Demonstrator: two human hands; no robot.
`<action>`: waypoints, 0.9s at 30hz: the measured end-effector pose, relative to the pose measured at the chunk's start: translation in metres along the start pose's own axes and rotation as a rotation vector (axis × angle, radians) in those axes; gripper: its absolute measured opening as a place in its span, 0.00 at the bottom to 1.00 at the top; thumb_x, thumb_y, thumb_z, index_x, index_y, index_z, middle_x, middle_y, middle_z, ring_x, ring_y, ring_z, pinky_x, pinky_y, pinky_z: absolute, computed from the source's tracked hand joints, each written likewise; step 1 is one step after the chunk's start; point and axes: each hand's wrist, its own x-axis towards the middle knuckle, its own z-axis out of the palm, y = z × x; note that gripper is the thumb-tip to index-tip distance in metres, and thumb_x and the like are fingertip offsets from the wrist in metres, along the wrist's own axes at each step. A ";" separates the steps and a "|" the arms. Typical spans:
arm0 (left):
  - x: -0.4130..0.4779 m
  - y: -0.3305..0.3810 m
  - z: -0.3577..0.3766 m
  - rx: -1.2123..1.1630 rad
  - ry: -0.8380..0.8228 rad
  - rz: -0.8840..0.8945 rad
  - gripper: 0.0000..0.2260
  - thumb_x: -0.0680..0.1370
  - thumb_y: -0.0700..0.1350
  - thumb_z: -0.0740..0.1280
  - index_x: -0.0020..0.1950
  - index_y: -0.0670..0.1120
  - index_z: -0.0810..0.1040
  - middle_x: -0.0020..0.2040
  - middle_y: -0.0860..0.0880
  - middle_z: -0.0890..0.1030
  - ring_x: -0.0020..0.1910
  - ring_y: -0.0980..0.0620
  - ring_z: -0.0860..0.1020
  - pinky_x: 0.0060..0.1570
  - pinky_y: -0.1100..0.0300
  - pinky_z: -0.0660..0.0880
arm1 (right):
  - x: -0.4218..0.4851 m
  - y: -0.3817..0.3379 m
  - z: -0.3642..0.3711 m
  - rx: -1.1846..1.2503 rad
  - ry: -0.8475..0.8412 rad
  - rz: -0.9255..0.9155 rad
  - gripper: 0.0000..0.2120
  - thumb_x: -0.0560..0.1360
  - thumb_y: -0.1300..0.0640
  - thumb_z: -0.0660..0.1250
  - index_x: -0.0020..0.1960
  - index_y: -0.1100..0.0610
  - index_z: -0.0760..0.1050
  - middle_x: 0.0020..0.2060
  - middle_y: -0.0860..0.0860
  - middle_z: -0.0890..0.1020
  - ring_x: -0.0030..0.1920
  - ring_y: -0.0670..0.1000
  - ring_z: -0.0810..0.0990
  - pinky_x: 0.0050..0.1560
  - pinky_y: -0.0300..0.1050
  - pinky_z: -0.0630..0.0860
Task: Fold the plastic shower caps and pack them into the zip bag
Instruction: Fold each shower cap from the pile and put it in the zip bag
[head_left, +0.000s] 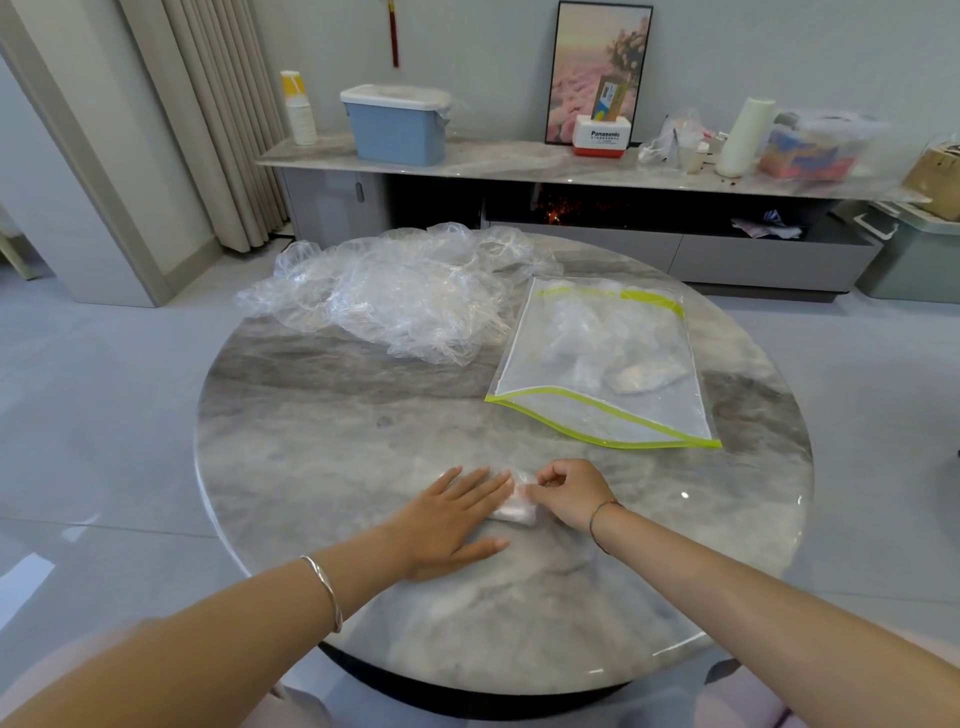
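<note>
**Worktop.** A round, grey marble-patterned worktop (322, 447) carries all task items.

**Item in work.** One folded shower cap (513, 512) lies flat near the worktop's front edge, between the two hands. It is folded down to a small, narrow packet of clear plastic.

**Left hand.** The left hand (452, 519) lies palm down on the left part of the packet. Its grip is wide: the fingers are straight, slightly spread, and press the plastic onto the worktop. A silver bangle (324, 590) sits on the wrist.

**Right hand.** The right hand (566, 496) is at the right end of the packet. Its grip is narrow: the fingers are curled and the thumb and fingertips pinch the plastic edge. A thin cord (600, 514) circles the wrist.

**Stock.** A pile of unfolded shower caps (395, 296) lies loose and crumpled on the far left part of the worktop, well apart from the hands.

**Container.** The zip bag (649, 421), clear with lime-green trim, lies flat on the right part, just beside the pile. Folded caps (613, 353) are visible inside it. Whether its zip is closed cannot be told.

**Surroundings.** A sideboard (519, 166) stands behind the worktop and carries a blue box (395, 130), a stack of paper cups (298, 109) and a framed picture (597, 67).
</note>
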 end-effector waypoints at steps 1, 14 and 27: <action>-0.001 0.000 0.000 -0.005 0.001 0.004 0.41 0.69 0.70 0.28 0.77 0.50 0.40 0.78 0.54 0.43 0.77 0.53 0.42 0.72 0.57 0.34 | 0.000 0.000 0.000 0.008 0.001 -0.006 0.12 0.69 0.58 0.74 0.32 0.51 0.73 0.29 0.44 0.74 0.32 0.43 0.72 0.40 0.37 0.69; 0.077 -0.026 -0.050 -0.141 0.390 -0.330 0.33 0.79 0.62 0.52 0.77 0.46 0.51 0.77 0.49 0.55 0.75 0.48 0.56 0.72 0.58 0.47 | 0.005 -0.002 -0.043 0.570 0.061 0.170 0.13 0.69 0.71 0.71 0.34 0.58 0.70 0.33 0.55 0.77 0.28 0.48 0.75 0.26 0.35 0.75; 0.147 -0.025 -0.079 -0.265 0.248 -0.467 0.18 0.84 0.50 0.50 0.72 0.51 0.66 0.67 0.45 0.73 0.63 0.42 0.72 0.57 0.51 0.70 | 0.007 0.005 -0.076 0.007 0.404 -0.330 0.10 0.69 0.64 0.71 0.36 0.55 0.72 0.34 0.49 0.80 0.36 0.50 0.79 0.41 0.43 0.75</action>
